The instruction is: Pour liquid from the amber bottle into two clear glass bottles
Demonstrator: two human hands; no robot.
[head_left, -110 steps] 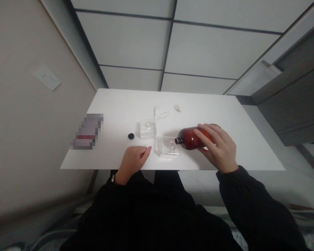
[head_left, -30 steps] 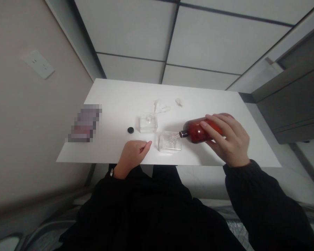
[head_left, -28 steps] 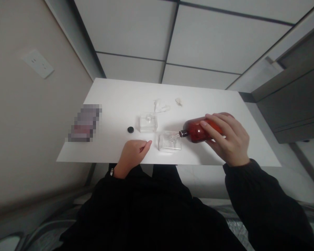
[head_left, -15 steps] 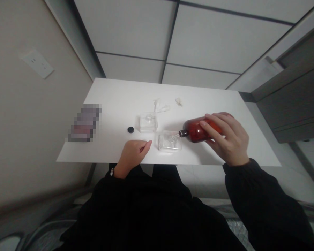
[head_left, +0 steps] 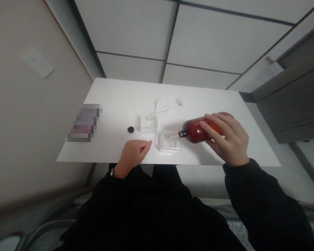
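Observation:
My right hand (head_left: 226,139) grips an amber-brown bottle (head_left: 196,129) tipped on its side, its open neck pointing left over a small clear square glass bottle (head_left: 169,141) on the white table (head_left: 120,101). A thin clear stream or spout links the neck to that glass bottle. My left hand (head_left: 133,153) rests on the table's near edge with fingers curled loosely and nothing in it, just left of the glass bottle. A second clear square bottle (head_left: 148,123) stands behind. A small black cap (head_left: 131,129) lies to its left.
Small clear plastic pieces (head_left: 161,106) and another (head_left: 178,101) lie farther back on the table. A blurred rectangular item (head_left: 85,122) sits at the left edge. A wall with a socket (head_left: 38,62) runs along the left; dark cabinets (head_left: 298,101) stand at the right.
Since 3.7 s ago the amber bottle has shifted slightly right and its neck now tilts toward the near glass bottle. Over the last second almost nothing has moved.

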